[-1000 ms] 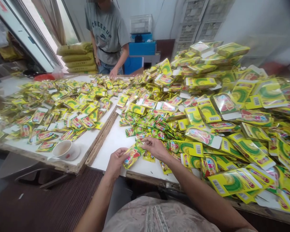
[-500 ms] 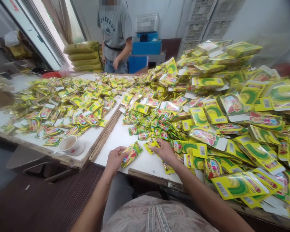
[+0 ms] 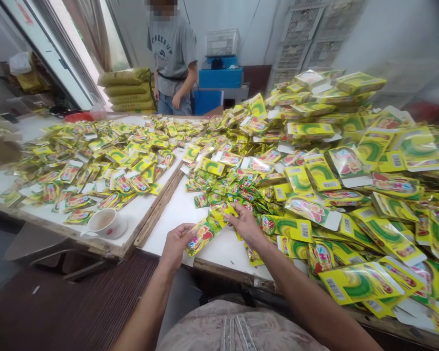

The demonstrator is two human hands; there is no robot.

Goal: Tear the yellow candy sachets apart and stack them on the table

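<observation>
My left hand (image 3: 175,243) is closed on a small stack of yellow-green sachets (image 3: 202,234) held just above the white table (image 3: 175,214). Touching the far end of that stack is my right hand (image 3: 246,223), pinching one small yellow sachet (image 3: 227,209). A dense pile of little sachets (image 3: 237,187) lies just beyond my fingers. To the right a big heap of larger yellow backing cards (image 3: 351,161) covers the table.
A cup on a saucer (image 3: 103,222) sits at the near edge of the left table (image 3: 131,214), which is covered with more sachets (image 3: 95,161). Another person (image 3: 172,58) stands at the far end beside yellow sacks (image 3: 126,87) and blue boxes (image 3: 221,77).
My right hand went down to the table, picked up a sachet and came back to the stack in my left hand. The person at the far end took their hand off the table.
</observation>
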